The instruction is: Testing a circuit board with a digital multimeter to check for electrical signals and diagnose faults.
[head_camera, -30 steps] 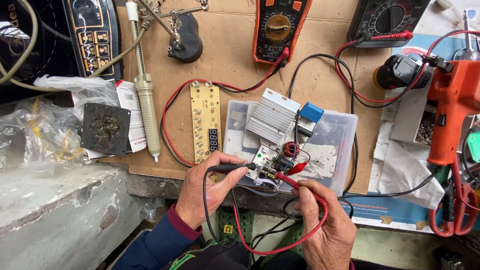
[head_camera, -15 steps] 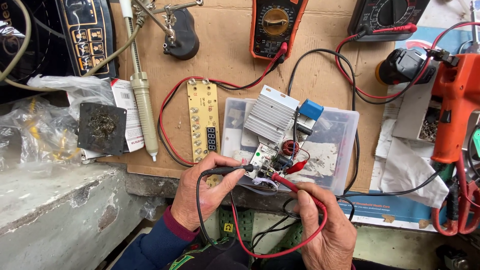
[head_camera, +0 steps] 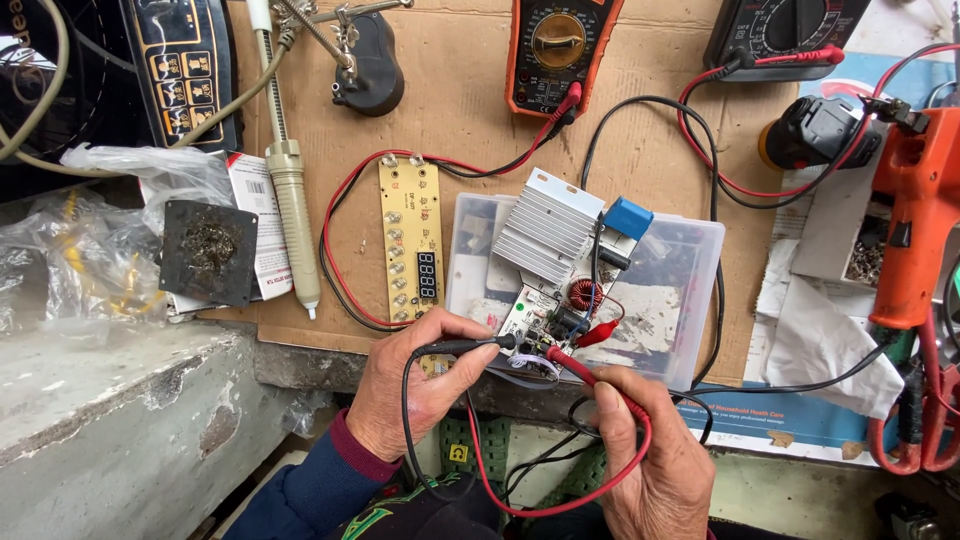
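Note:
My left hand (head_camera: 415, 385) pinches a black test probe (head_camera: 470, 346), its tip against the near edge of a circuit board (head_camera: 560, 300). My right hand (head_camera: 650, 455) holds a red test probe (head_camera: 585, 370) pointing up-left at the same edge of the board. The board carries a finned silver heat sink (head_camera: 545, 230), a blue block part (head_camera: 628, 217) and a small red coil. It lies on a clear plastic box (head_camera: 690, 290). The red and black leads loop down below my hands and run up to an orange multimeter (head_camera: 558, 50).
A narrow yellow display board (head_camera: 410, 240) lies left of the box on cardboard. A soldering iron (head_camera: 288, 175), a dark tip-cleaning pad (head_camera: 208, 252), a second dark meter (head_camera: 785, 30) and an orange power tool (head_camera: 915, 220) surround it. A concrete ledge (head_camera: 110, 400) sits at left.
Both hands stay on the probes at the board's near edge. The view has shifted slightly; the probes look almost unmoved.

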